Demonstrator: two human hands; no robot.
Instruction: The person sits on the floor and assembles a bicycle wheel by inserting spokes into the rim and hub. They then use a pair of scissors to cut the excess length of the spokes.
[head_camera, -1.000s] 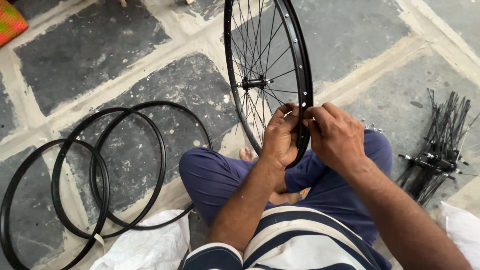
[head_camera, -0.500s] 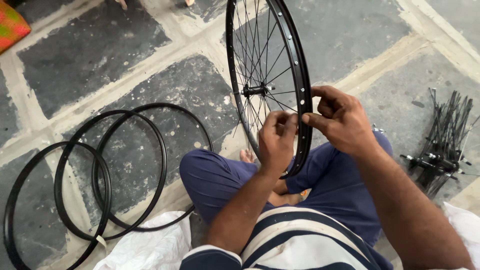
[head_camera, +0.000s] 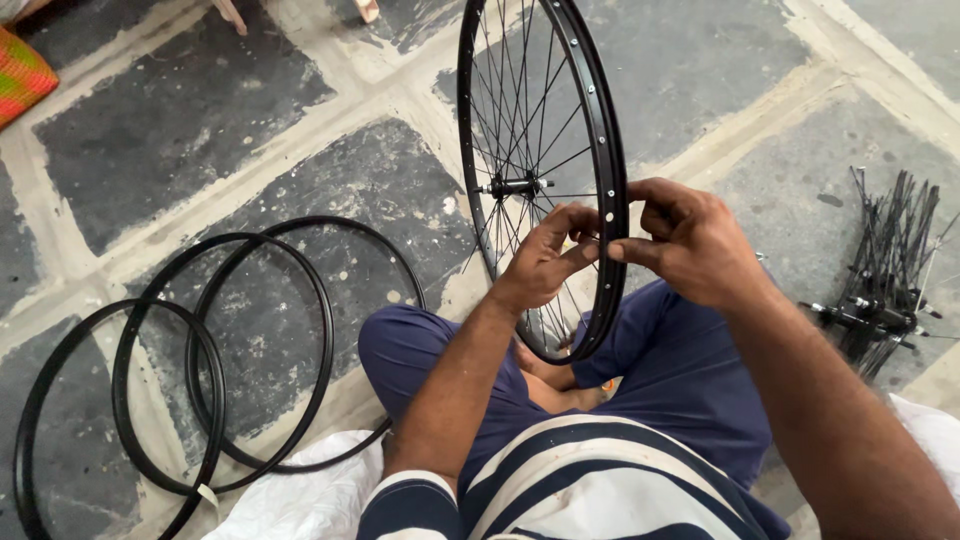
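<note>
The wheel (head_camera: 545, 170) is black. The three loose rims (head_camera: 200, 350) are black too. The trousers (head_camera: 690, 380) are blue. The shirt (head_camera: 560, 480) has blue and white stripes. The floor (head_camera: 180, 120) is grey.

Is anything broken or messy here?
Nothing looks broken. The wheel stands upright between both hands. Three bare rims lie overlapping on the floor, and spokes sit in a loose pile.

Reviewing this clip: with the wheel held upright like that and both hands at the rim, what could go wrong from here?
1. The wheel stands upright on the lap, steadied only by the left hand and right hand at its rim; it might tip or roll.
2. Left fingers reach among the spokes, so a slip could pinch them.
3. Loose rims and the spoke bundle lie close by, possible snags.
</note>
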